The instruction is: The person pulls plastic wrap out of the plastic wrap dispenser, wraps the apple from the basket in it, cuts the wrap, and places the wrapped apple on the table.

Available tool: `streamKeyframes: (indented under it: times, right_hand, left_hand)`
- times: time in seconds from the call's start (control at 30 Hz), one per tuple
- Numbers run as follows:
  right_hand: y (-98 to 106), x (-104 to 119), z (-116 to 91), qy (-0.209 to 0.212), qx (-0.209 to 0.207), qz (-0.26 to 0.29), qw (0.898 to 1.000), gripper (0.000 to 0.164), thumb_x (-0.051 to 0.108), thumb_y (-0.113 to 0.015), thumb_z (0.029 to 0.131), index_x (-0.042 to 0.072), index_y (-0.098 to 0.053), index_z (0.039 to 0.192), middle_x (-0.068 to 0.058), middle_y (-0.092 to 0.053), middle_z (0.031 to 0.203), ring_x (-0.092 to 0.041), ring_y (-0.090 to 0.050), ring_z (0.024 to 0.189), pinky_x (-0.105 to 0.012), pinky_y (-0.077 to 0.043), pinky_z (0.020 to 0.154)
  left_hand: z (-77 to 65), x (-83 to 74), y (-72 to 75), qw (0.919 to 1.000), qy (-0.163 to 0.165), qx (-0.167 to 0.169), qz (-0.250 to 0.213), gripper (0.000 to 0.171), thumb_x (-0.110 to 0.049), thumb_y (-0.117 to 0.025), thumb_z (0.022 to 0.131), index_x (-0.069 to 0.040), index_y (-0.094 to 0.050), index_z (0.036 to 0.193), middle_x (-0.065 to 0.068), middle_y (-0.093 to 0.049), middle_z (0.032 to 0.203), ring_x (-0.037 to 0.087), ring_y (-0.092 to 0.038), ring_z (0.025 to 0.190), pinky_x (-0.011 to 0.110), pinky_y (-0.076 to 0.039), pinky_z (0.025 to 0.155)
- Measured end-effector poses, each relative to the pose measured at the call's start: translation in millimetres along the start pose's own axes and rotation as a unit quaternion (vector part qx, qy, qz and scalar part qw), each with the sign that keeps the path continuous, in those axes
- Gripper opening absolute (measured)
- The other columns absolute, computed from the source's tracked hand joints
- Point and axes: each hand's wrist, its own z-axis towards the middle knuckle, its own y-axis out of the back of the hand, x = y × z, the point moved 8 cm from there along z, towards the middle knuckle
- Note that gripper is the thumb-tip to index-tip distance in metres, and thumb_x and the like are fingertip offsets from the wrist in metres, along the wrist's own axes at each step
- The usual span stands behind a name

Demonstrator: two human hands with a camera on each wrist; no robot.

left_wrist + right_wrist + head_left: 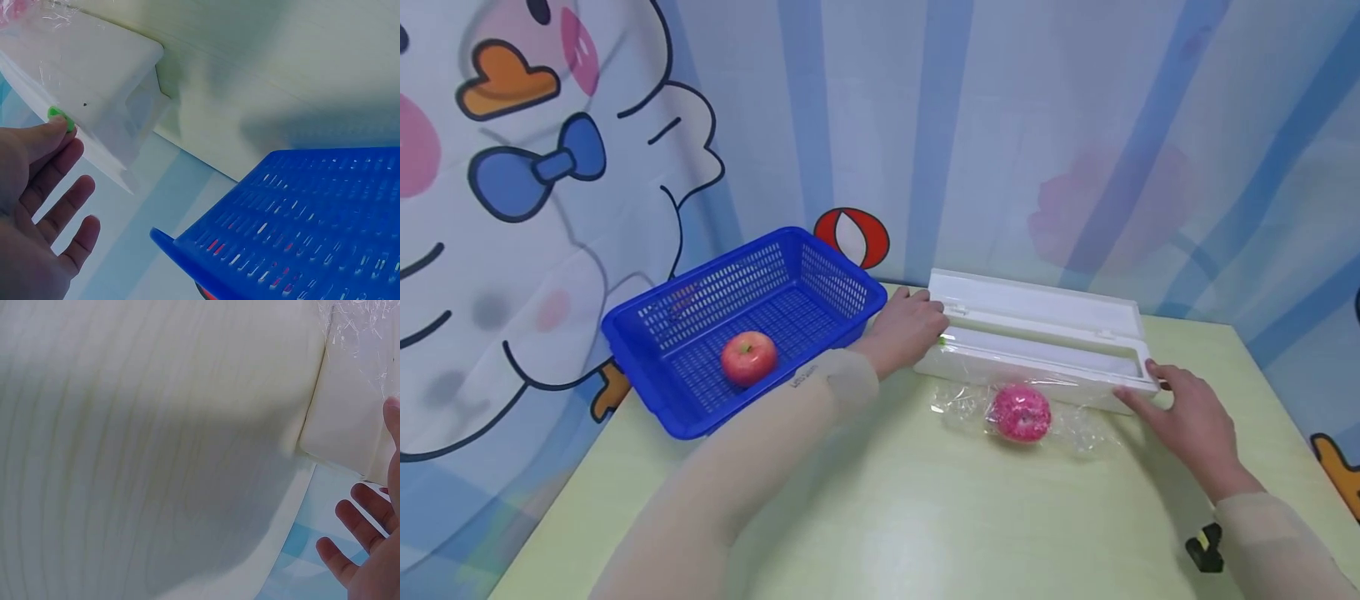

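A white cling film dispenser (1037, 342) lies with its lid raised and a white roll inside. At its left end my left hand (908, 327) pinches a small green slider (61, 117) between thumb and forefinger, the other fingers loosely bent. My right hand (1193, 417) grips the right end, thumb against the front and forefinger at the top corner; its remaining fingers spread free in the right wrist view. Clear film (1078, 429) runs down the dispenser's front and around a round, dimpled pink thing (1021, 413) on the table just before it.
To the left stands a blue plastic basket (688, 423) with a red apple (749, 358) in it. A small black object (1206, 548) is near my right sleeve. Behind the pale table (910, 517) hangs a printed cloth (985, 150).
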Motion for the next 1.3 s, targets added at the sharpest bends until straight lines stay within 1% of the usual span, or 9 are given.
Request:
streamKeyframes:
  times: [0.13, 0.3, 0.4, 0.5, 0.67, 0.77, 0.87, 1.13, 1.3]
  right_hand:
    - [-0.3, 2.0, 0.8, 0.005, 0.002, 0.004, 1.000, 0.076, 0.057, -0.060, 0.086, 0.005, -0.038, 0.137, -0.021, -0.048, 0.122, -0.036, -0.048, 0.098, -0.053, -0.042, 0.066]
    - [1.9, 3.6, 0.4, 0.006, -0.001, 0.003, 1.000, 0.075, 0.058, -0.059, 0.086, 0.005, -0.040, 0.136, -0.021, -0.048, 0.123, -0.036, -0.047, 0.098, -0.052, -0.042, 0.065]
    - [3.4, 2.8, -0.6, 0.003, -0.002, -0.002, 1.000, 0.075, 0.058, -0.059, 0.086, 0.005, -0.040, 0.136, -0.021, -0.047, 0.123, -0.036, -0.046, 0.098, -0.052, -0.042, 0.065]
    - [3.5, 1.5, -1.2, 0.001, -0.001, -0.006, 1.000, 0.076, 0.059, -0.058, 0.086, 0.005, -0.040, 0.136, -0.022, -0.047, 0.124, -0.037, -0.046, 0.100, -0.053, -0.042, 0.066]
    - [2.8, 0.4, -1.7, -0.002, 0.000, -0.009, 1.000, 0.075, 0.059, -0.057, 0.087, 0.007, -0.038, 0.137, -0.023, -0.044, 0.126, -0.042, -0.041, 0.108, -0.059, -0.040, 0.073]
    - [2.2, 0.1, -3.9, -0.006, 0.001, -0.008, 1.000, 0.075, 0.059, -0.056, 0.087, 0.010, -0.035, 0.140, -0.025, -0.040, 0.128, -0.045, -0.038, 0.113, -0.062, -0.037, 0.077]
    - [2.1, 1.5, -7.7, -0.002, -0.002, 0.002, 1.000, 0.073, 0.057, -0.056, 0.088, 0.013, -0.033, 0.142, -0.025, -0.038, 0.130, -0.046, -0.036, 0.114, -0.065, -0.036, 0.078]
    - [9.8, 9.8, -14.2, 0.044, -0.063, 0.024, 0.997, 0.059, 0.045, -0.065, 0.087, 0.016, -0.046, 0.134, -0.016, -0.039, 0.131, -0.040, -0.037, 0.116, -0.060, -0.034, 0.084]
    - [14.9, 14.1, -18.9, 0.070, -0.083, 0.028, 0.994, 0.048, 0.039, -0.068, 0.086, 0.015, -0.053, 0.125, -0.014, -0.042, 0.128, -0.039, -0.038, 0.115, -0.058, -0.033, 0.085]
  left_hand:
    - [-4.0, 2.8, 0.4, 1.0000, -0.005, 0.006, 0.006, 0.018, -0.020, -0.057, 0.095, -0.028, -0.063, 0.108, -0.006, -0.058, 0.104, 0.018, -0.045, 0.098, 0.039, -0.036, 0.091]
    - [-7.6, 9.8, -2.5, 0.9994, 0.003, 0.023, 0.026, 0.023, -0.016, -0.055, 0.095, -0.029, -0.062, 0.113, -0.005, -0.058, 0.111, 0.020, -0.045, 0.107, 0.043, -0.033, 0.097]
    - [-6.8, 7.6, -2.4, 0.9992, 0.008, 0.021, 0.034, 0.022, -0.024, -0.049, 0.097, -0.028, -0.060, 0.115, -0.005, -0.057, 0.114, 0.019, -0.045, 0.109, 0.043, -0.032, 0.097]
    - [-3.8, -5.1, 0.6, 0.9999, 0.000, 0.001, 0.017, 0.033, -0.039, -0.041, 0.094, -0.026, -0.055, 0.121, -0.004, -0.052, 0.118, 0.018, -0.043, 0.111, 0.042, -0.032, 0.096]
    - [2.0, -37.6, 7.4, 0.9980, -0.033, -0.036, -0.039, 0.051, -0.057, -0.034, 0.090, -0.026, -0.047, 0.128, -0.005, -0.046, 0.121, 0.016, -0.039, 0.112, 0.037, -0.032, 0.092]
    - [6.2, -50.4, 8.4, 0.9973, -0.043, -0.043, -0.042, 0.051, -0.059, -0.039, 0.091, -0.026, -0.048, 0.128, -0.006, -0.046, 0.120, 0.015, -0.039, 0.111, 0.035, -0.032, 0.091]
    - [10.4, -56.1, 5.8, 0.9975, -0.043, -0.044, -0.034, 0.047, -0.058, -0.047, 0.091, -0.026, -0.049, 0.126, -0.006, -0.047, 0.117, 0.014, -0.040, 0.109, 0.033, -0.032, 0.091]
    - [16.6, -57.6, 1.9, 0.9944, -0.037, -0.070, -0.069, 0.027, -0.047, -0.056, 0.092, -0.029, -0.057, 0.113, -0.009, -0.048, 0.108, 0.011, -0.042, 0.101, 0.030, -0.035, 0.086]
    - [19.1, -55.7, -0.4, 0.9932, -0.023, -0.057, -0.098, 0.020, -0.042, -0.058, 0.093, -0.030, -0.058, 0.109, -0.011, -0.050, 0.105, 0.010, -0.043, 0.099, 0.028, -0.034, 0.084]
